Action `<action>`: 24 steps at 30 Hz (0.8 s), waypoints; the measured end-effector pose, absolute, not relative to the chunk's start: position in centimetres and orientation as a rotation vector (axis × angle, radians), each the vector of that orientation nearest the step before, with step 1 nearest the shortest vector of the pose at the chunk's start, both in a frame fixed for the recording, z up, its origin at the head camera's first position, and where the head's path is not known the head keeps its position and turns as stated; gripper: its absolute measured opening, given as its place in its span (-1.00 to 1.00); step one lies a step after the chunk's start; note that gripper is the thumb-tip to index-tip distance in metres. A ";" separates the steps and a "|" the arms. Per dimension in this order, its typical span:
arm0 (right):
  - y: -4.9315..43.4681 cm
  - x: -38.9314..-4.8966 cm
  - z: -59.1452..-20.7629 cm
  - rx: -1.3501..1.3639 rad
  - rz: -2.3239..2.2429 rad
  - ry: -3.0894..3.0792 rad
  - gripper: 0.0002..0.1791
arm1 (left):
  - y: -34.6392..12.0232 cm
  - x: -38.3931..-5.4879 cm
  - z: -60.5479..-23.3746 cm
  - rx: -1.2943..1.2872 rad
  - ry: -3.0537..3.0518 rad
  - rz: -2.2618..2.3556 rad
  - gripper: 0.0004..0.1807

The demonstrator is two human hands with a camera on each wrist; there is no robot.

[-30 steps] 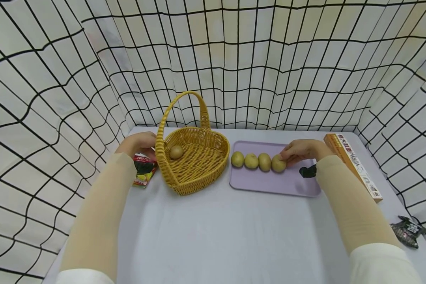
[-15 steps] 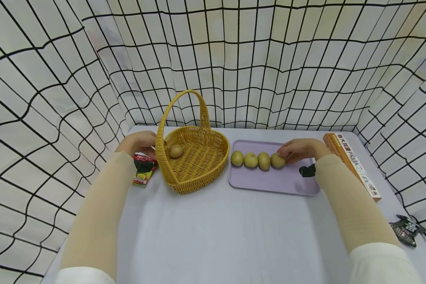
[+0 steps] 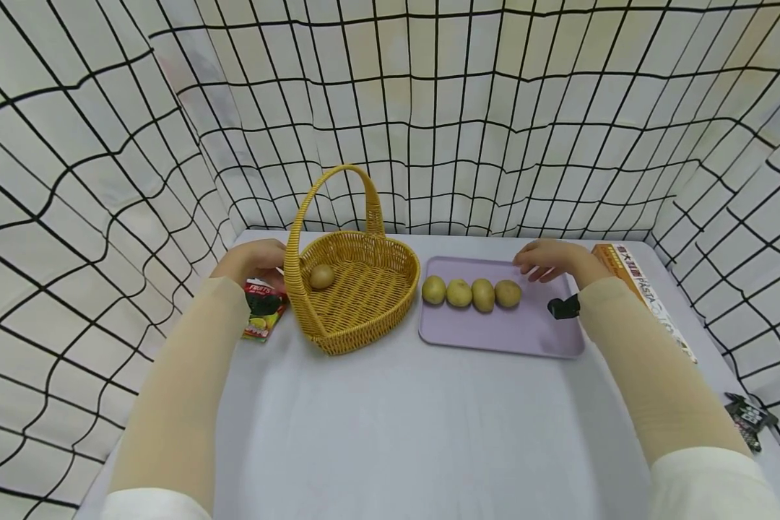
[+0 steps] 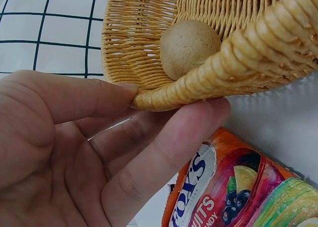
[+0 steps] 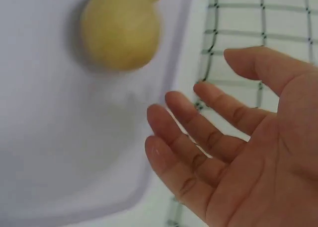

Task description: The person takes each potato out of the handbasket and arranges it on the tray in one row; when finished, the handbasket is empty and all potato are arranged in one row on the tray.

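Note:
My left hand (image 3: 253,261) is at the left side of a heart-shaped yellow wicker basket (image 3: 364,318). The left wrist view shows its thumb and fingers pinching the woven rim (image 4: 164,99). Inside the basket, near that side, lies one brown potato (image 3: 321,276). To the right, several potatoes (image 3: 483,295) form a row on a shallow lilac tray (image 3: 494,343). My right hand (image 3: 552,258) hovers by the tray's far right part with nothing in it. Its fingers are spread and relaxed in the right wrist view, apart from the nearest potato (image 5: 121,31).
A fruit candy bag (image 3: 263,310) lies left of the basket, below my left hand. A pasta box (image 3: 650,296) is to the right of the tray, partly behind my right forearm. Farther right lies a dark packet (image 3: 750,419). Black netting over white cloth (image 3: 455,130) encloses the table.
My right hand has let go of the rightmost potato and drawn back up and to the right. That potato stays in the row. The left hand and basket have hardly moved.

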State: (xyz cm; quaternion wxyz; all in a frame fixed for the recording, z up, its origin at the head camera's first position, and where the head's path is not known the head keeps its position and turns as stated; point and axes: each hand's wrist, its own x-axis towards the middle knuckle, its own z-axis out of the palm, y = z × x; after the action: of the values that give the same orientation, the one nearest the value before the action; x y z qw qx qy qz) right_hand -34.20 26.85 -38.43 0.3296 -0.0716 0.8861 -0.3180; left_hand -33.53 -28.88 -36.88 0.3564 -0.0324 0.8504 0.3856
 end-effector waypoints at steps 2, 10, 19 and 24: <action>25.9 -34.3 -37.4 -0.209 -0.783 2.356 -0.36 | -28.9 -33.5 -36.9 -0.081 2.199 0.993 -0.51; 21.2 -34.6 -33.9 -0.440 -0.568 2.589 -0.43 | -28.9 -33.7 -37.0 -0.082 2.198 0.993 -0.50; 14.3 -34.0 -31.3 -0.761 -0.424 2.662 -0.52 | -28.5 -33.7 -36.7 -0.122 2.207 0.982 -0.47; 10.9 -33.8 -30.3 -0.911 -0.368 2.634 -0.49 | -28.5 -33.6 -36.8 -0.114 2.186 0.993 -0.48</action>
State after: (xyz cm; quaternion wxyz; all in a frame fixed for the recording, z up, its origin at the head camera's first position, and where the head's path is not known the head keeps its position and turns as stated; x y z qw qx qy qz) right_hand -33.84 10.85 -30.34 0.1645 -0.3197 0.9241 -0.1293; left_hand -33.56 -28.54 -36.79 0.3607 -0.0441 0.8481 0.3855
